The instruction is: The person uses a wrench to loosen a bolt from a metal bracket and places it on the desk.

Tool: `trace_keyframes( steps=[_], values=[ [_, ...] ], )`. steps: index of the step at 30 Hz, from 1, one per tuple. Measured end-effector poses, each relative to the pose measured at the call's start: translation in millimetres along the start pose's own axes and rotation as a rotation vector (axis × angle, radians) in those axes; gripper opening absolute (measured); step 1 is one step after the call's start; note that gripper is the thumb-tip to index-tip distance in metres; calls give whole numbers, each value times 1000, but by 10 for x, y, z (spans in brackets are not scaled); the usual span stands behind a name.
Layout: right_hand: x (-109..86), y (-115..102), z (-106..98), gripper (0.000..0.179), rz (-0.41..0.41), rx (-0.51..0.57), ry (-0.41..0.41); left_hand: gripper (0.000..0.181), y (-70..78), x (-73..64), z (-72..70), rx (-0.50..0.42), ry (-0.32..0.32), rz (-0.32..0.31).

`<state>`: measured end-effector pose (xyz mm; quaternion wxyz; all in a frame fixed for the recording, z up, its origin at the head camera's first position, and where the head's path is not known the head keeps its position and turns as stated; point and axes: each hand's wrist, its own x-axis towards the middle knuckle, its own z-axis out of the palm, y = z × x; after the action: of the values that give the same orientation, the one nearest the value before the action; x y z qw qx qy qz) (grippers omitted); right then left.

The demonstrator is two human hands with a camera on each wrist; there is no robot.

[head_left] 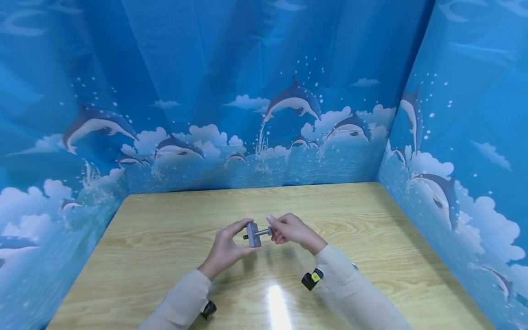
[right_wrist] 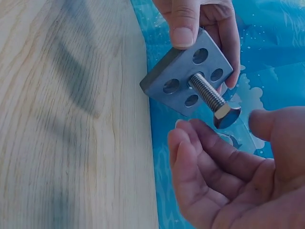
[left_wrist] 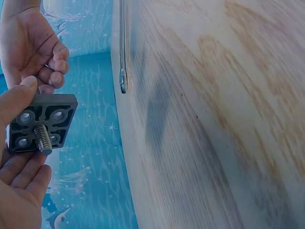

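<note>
My left hand (head_left: 226, 251) grips a square grey metal plate (head_left: 253, 234) by its opposite edges, above the table. In the right wrist view, a hex bolt (right_wrist: 209, 95) runs through the middle of the plate, between several round holes. The bolt's threaded end pokes out of the plate's ribbed back in the left wrist view. My right hand (right_wrist: 228, 176) is beside the bolt head, its fingers loosely bent and its thumb apart from them. A gap shows between the thumb and the bolt head in the right wrist view.
A shiny wrench (left_wrist: 123, 78) lies on the wooden table (head_left: 173, 211), mostly hidden by the right sleeve in the head view. Blue dolphin-print curtains (head_left: 214, 91) stand at the table's back and sides.
</note>
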<state>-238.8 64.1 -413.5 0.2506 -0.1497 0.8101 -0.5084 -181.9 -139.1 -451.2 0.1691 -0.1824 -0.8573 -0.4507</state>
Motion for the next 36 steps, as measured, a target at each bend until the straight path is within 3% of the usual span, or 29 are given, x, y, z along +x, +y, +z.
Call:
trace_keyframes(
  steps=[7,13,18,23,31,36],
  values=[
    [-10,-10,2,43,-20,-36,-6,70,-21,-4,22,11,-5,11],
    [-30,-30,8,20,-112,-101,57,70,-35,-12,20,-23,-27,-20],
    [-14,-13,25,24,-188,-91,129,68,-3,22,4,-63,-3,-50],
    [-14,-7,20,23,-239,-74,141,67,24,40,-2,-54,2,-75],
    [-35,6,-42,25,-256,-171,44,67,42,28,6,-67,-7,-67],
    [-57,-17,-114,44,-188,-160,-10,69,34,26,17,-77,-2,-49]
  ],
)
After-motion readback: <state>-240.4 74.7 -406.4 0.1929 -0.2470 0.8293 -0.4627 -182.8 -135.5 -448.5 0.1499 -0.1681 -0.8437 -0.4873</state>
